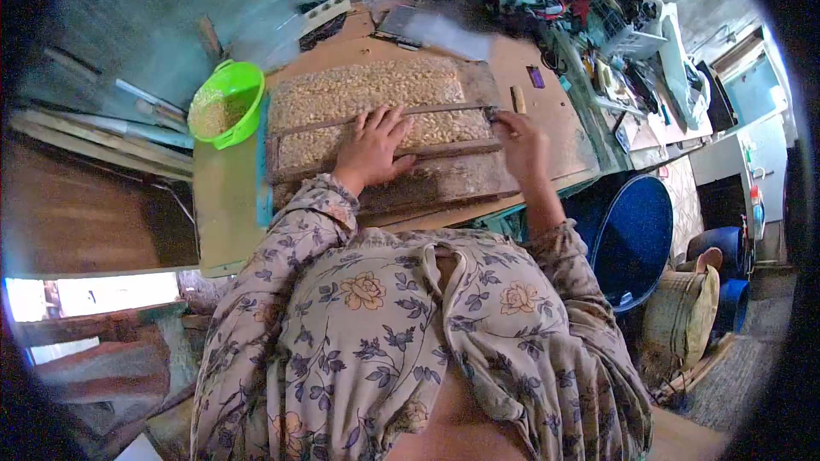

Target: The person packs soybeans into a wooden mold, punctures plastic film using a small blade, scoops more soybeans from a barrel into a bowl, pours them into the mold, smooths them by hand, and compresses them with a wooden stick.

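A slab of pale, nut-like pieces [363, 90] lies on a worn wooden board [483, 85]. Across it runs a long thin dark strip [440, 108], with a brown wooden bar [453, 150] nearer to me. My left hand [374, 147] lies with spread fingers over the strip and the pale pieces, its thumb by the bar. At the strip's right end, my right hand [519, 141] has its fingers bent together round a small dark thing. Whether that is the strip's end or a separate tool, I cannot tell.
A bright green basin [249, 111] with loose pale pieces stands at the table's left. A small light block [518, 100] and a purple packet [535, 77] lie to the right. Beside the table [559, 132] stands a large blue barrel [636, 239]. Clutter fills the back right.
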{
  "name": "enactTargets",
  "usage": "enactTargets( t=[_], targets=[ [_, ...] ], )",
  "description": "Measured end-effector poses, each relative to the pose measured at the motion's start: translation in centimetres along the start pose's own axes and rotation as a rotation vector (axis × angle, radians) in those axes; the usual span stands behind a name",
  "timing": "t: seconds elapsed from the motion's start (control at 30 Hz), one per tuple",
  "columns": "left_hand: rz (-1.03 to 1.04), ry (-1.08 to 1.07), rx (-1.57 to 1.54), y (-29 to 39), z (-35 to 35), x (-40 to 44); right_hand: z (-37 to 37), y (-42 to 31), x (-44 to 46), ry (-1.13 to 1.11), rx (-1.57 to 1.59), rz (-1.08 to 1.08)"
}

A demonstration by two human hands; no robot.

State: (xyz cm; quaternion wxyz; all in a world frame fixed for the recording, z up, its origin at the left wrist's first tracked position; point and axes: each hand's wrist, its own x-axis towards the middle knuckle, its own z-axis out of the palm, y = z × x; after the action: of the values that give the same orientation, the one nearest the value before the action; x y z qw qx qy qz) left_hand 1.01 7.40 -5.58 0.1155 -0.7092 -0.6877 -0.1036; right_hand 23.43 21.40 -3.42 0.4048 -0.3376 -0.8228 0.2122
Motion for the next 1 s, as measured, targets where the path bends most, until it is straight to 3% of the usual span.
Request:
enactTargets(
  t=[0.1, 0.2, 0.4, 0.53, 0.6, 0.73, 0.83, 0.87, 0.9, 1.0],
  targets=[
    [0.028, -0.034, -0.029, 0.5, 0.2, 0.4, -3.6, 4.6, -0.3, 0.211, 0.099, 0.281],
    [0.085, -0.072, -0.071, 2.0, -0.1, 1.5, -5.9, 14.7, -2.3, 0.27, -0.072, 0.521],
    [0.122, -0.145, -0.089, 5.2, -0.3, 3.6, -7.2, 24.4, -6.7, 0.291, -0.47, 0.695],
    [0.143, -0.197, -0.11, 5.2, -1.7, 3.0, -7.4, 27.5, -5.8, 0.249, -0.477, 0.787],
    [-0.002, -0.159, -0.074, 3.4, -1.9, 1.7, -7.0, 28.8, -5.3, 0.335, -0.55, 0.62],
    [-0.404, -0.078, 0.061, -1.5, -2.7, -2.5, -7.1, 28.5, -4.2, 0.358, -0.432, 0.576],
    [-0.535, 0.023, 0.086, -7.0, -1.3, -6.8, -7.1, 28.2, -4.3, 0.358, -0.47, 0.553],
    [-0.627, 0.129, -0.066, -8.6, -0.9, -8.1, -7.0, 28.5, -4.3, 0.39, -0.44, 0.549],
    [-0.72, 0.238, -0.215, -9.2, -1.0, -9.4, -6.5, 29.1, -4.3, 0.469, -0.481, 0.498],
    [-0.747, 0.311, -0.145, -8.8, -2.9, -9.4, -7.3, 24.6, -2.0, 0.442, -0.452, 0.552]
  ],
)
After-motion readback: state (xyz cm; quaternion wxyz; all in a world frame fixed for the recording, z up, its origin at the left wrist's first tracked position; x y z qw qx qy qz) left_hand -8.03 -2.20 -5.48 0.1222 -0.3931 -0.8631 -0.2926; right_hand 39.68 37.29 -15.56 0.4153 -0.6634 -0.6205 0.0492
